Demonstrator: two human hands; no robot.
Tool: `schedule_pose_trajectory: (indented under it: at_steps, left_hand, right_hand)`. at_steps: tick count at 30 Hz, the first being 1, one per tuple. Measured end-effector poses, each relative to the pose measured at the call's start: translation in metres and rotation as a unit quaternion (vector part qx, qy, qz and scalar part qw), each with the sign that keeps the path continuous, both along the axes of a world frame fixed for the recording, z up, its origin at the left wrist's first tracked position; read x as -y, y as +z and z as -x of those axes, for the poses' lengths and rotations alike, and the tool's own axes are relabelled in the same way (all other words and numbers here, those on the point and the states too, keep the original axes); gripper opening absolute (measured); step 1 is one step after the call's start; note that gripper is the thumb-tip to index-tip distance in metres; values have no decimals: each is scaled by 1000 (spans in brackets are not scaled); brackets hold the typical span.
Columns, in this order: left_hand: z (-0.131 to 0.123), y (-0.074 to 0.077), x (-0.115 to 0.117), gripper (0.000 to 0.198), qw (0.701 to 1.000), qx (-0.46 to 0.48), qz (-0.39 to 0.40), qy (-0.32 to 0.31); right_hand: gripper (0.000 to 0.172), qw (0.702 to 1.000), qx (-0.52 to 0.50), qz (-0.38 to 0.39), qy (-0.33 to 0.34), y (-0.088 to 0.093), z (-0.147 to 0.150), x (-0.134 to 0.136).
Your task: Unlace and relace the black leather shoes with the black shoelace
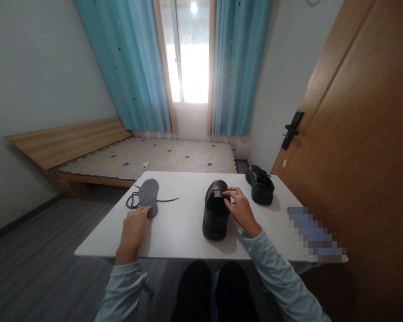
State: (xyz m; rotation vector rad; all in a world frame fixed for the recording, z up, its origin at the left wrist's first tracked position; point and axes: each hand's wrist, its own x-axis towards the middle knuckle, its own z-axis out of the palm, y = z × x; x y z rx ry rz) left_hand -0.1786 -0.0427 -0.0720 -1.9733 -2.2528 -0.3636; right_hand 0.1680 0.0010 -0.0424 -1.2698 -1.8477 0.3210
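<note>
Left of the black shoe, the left hand lies flat on a grey insole, likely floppy, best gripped at its heel; the right hand pinches the shoe's collar.

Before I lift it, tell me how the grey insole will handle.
The insole looks thin and flat, so it will probably bend and weigh little. Its matte face likely won't slip. The lace crossing it may drag along.

I see a laced black shoe at the far right corner of the white tabletop. Beyond it is a low wooden bed beneath teal curtains. A wooden door stands at the right.
</note>
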Motion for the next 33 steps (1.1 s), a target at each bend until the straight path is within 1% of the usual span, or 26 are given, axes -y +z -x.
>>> schedule_pose_trajectory:
  at_steps: [2,4,6,8,10,11,13,14,15,16,17,18,21,24,26,28,30,33]
  left_hand:
    - [-5,4,0,36,999,-27,-23,-20]
    - [-12,10,1,34,996,-45,-73,-8]
    - [-22,15,3,34,985,-51,-162,19]
    - [-35,20,6,32,962,-42,-270,12]
    - [-50,22,11,28,927,-26,-371,-39]
    - [-58,23,15,28,906,-21,-415,-80]
    - [-77,26,26,35,864,-13,-473,-172]
    - [-87,28,33,41,848,-13,-484,-216]
    - [-97,30,39,46,844,-13,-473,-251]
    - [-106,32,46,48,848,-12,-449,-282]
    - [-115,34,51,48,844,-7,-440,-306]
    - [-123,36,56,46,835,-13,-430,-343]
    - [-143,38,63,38,814,-4,-423,-398]
    - [-155,35,63,31,810,15,-410,-419]
    - [-160,31,63,30,811,31,-405,-421]
    - [-164,27,62,30,816,46,-394,-420]
    - [-167,24,62,29,824,62,-376,-420]
    - [-172,22,61,26,832,87,-347,-424]
  right_hand:
    - [21,1000,-3,-1,0,0,0,0]
    - [21,1000,-4,1,-2,0,0,1]
    - [21,1000,-3,3,-4,-1,0,0]
    - [21,1000,-3,4,-4,-2,0,0]
    - [21,1000,-6,1,-4,-3,0,0]
    - [20,1000,-8,-1,-3,-4,0,0]
    - [19,1000,-11,-8,0,-4,0,0]
    - [19,1000,-12,-11,1,-4,0,0]
    - [19,1000,-12,-15,3,-4,0,-1]
    - [18,1000,-12,-18,4,-4,0,-1]
    - [18,1000,-11,-21,4,-4,0,-1]
    - [18,1000,-10,-25,4,-4,0,-1]
    - [21,999,-6,-37,6,-5,0,-3]
    - [28,999,-22,-49,-3,-5,0,-3]
    - [27,997,-57,-41,-13,-4,1,-3]
    - [22,993,-121,-10,-2,-2,0,-4]
    - [21,978,-203,35,24,1,-2,-8]
    - [32,951,-288,101,43,5,-9,-16]
